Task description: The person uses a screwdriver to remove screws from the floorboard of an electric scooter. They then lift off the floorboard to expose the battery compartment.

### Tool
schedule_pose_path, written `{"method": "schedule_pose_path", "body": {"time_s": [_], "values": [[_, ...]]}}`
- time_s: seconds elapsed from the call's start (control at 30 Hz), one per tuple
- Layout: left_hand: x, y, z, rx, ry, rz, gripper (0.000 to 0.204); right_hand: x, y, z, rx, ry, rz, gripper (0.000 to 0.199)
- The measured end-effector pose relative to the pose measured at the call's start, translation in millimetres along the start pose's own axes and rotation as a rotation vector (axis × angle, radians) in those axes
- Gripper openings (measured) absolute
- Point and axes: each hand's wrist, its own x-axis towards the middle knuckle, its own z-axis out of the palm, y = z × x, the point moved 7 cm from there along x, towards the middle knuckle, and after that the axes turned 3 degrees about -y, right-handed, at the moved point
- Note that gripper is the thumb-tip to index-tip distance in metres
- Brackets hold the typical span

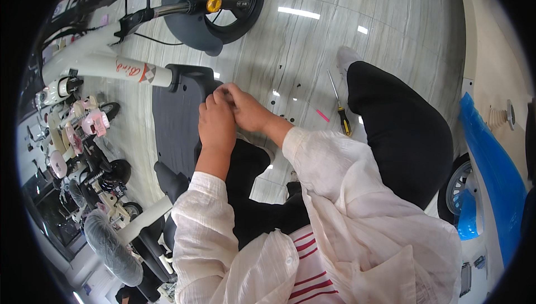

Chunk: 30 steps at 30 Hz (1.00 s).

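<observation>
Hands: left hand (216, 122) and right hand (245, 108) are pressed together, fingertips meeting at the upper edge of the footboard; whatever small thing they pinch between them is hidden, so I cannot tell what it is.
Left hand: back of the hand up, fingers curled down onto the footboard's right edge, wrist coming out of a white sleeve (204, 226).
Right hand: laid against the left from the right side, its fingers bent over the left hand's knuckles.
Footboard: dark grey footboard (173, 131) of a scooter lying on its side, stretching from the white frame tube down toward the person's knee.
Frame tube: white tube (120, 69) slanting across the upper left, meeting the footboard at its top corner.
Front wheel: black wheel (237, 2) with a grey mudguard and a yellow axle cap (214, 3), at the top of the floor.
Floor: glossy grey tiled floor (312, 47); a screwdriver (339, 105) with a black and yellow handle lies on it just left of the person's black trouser leg (399, 131), with a small pink piece (322, 115) beside it and a few dark screws scattered near.
Right edge: blue scooter body (494, 164).
Left edge: row of parked scooters (78, 131).
</observation>
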Motion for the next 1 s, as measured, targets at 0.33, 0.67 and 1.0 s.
{"method": "schedule_pose_path", "body": {"time_s": [0.33, 0.67, 1.0], "values": [[18.1, 6.6, 10.2, 0.416, -0.132, 0.178, 0.011, -158.7, 138.2, -250.8, -1.324, 0.821, 0.914, 0.027], [45.1, 8.3, -3.7, 0.213, -0.302, 0.439, 0.011, -75.1, 123.8, -193.9, -0.691, 0.295, 0.085, 0.019], [46.5, 6.6, -11.6, -0.062, -0.372, 0.409, 0.010, 7.9, 36.0, -92.7, -0.873, -0.067, -0.188, 0.025]]}}
